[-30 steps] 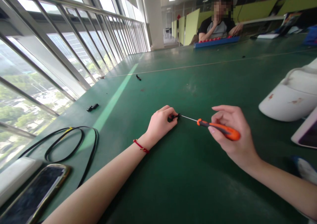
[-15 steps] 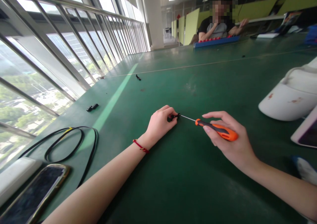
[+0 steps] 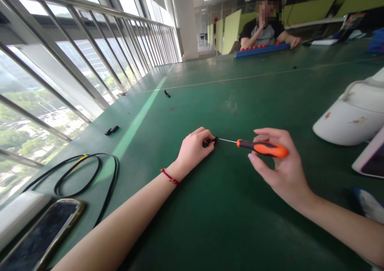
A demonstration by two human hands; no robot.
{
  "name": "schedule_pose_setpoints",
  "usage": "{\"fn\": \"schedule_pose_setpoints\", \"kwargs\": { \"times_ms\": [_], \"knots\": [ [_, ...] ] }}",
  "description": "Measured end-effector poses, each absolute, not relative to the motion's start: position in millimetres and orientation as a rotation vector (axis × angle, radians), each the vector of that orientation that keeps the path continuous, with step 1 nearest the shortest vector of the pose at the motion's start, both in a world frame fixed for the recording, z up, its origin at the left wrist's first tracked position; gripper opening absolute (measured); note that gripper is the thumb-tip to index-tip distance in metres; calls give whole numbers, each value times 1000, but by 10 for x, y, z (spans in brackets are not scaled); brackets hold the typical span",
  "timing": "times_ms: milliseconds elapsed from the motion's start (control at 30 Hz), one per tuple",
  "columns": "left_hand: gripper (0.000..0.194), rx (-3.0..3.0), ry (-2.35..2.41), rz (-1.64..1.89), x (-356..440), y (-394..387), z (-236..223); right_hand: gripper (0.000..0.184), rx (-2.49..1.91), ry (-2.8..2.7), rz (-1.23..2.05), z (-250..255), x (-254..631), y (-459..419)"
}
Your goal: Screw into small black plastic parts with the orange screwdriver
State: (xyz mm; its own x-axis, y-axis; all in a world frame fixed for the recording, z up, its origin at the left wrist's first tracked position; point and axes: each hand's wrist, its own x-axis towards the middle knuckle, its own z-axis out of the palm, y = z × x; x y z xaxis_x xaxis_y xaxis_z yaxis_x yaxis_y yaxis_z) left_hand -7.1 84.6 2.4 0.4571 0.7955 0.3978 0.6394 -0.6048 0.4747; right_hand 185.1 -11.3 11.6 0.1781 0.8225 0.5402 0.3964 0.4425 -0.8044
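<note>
My left hand (image 3: 195, 147) rests on the green table (image 3: 228, 207), its fingers pinched shut on a small black part (image 3: 207, 142). My right hand (image 3: 277, 165) holds an orange-and-black screwdriver (image 3: 261, 147) by the handle between thumb and fingers. The thin metal shaft lies nearly level and its tip meets the black part at my left fingertips. A red string bracelet (image 3: 171, 177) circles my left wrist.
A phone (image 3: 45, 233) and a looped black cable (image 3: 87, 175) lie at the near left. Small black parts (image 3: 112, 130) (image 3: 167, 93) are scattered farther off. A white object (image 3: 351, 115) and a tablet edge (image 3: 370, 159) sit at right. A person sits at the far end behind a blue tray (image 3: 261, 49).
My right hand has shifted its fingers along the screwdriver handle and the tool now lies more level. My left hand has stayed put. The far person moved an arm.
</note>
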Motion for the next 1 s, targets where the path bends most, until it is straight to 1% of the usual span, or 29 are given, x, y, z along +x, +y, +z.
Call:
{"fn": "schedule_pose_setpoints", "kwargs": {
  "times_ms": [33, 133, 200, 367, 400, 500, 567, 667, 700, 733, 833, 867, 933, 1000],
  "knots": [
    [7, 2453, 1234, 876, -71, 846, 24, 35, -1162, -1445, 447, 118, 1852, -115],
    [8, 2458, 1229, 881, -71, 846, 25, 18, -1227, -1515, 585, 125, 1858, -125],
    [8, 2460, 1227, 881, -71, 845, 27, 14, -1243, -1524, 615, 123, 1860, -121],
    [8, 2453, 1227, 878, -71, 850, 30, 33, -1141, -1433, 445, 110, 1858, -91],
    [8, 2455, 1226, 878, -72, 852, 28, 34, -1148, -1445, 461, 112, 1858, -93],
    [8, 2463, 1226, 871, -74, 853, 25, 21, -1228, -1534, 578, 119, 1856, -107],
    [8, 2464, 1227, 870, -74, 851, 24, 20, -1236, -1527, 561, 113, 1859, -109],
    [8, 2464, 1231, 871, -72, 845, 29, 39, -1155, -1436, 432, 92, 1871, -93],
    [8, 2462, 1234, 870, -71, 844, 32, 42, -1150, -1435, 416, 87, 1876, -88],
    [8, 2460, 1237, 869, -71, 843, 34, 39, -1174, -1459, 424, 85, 1881, -86],
    [8, 2455, 1241, 862, -75, 844, 37, 17, -1303, -1589, 493, 88, 1885, -97],
    [8, 2457, 1241, 860, -77, 846, 36, 14, -1324, -1616, 484, 89, 1883, -102],
    [8, 2465, 1237, 859, -80, 849, 31, 17, -1302, -1615, 396, 90, 1879, -109],
    [9, 2472, 1229, 861, -82, 851, 25, 29, -1246, -1574, 306, 89, 1878, -110]
  ]
}}
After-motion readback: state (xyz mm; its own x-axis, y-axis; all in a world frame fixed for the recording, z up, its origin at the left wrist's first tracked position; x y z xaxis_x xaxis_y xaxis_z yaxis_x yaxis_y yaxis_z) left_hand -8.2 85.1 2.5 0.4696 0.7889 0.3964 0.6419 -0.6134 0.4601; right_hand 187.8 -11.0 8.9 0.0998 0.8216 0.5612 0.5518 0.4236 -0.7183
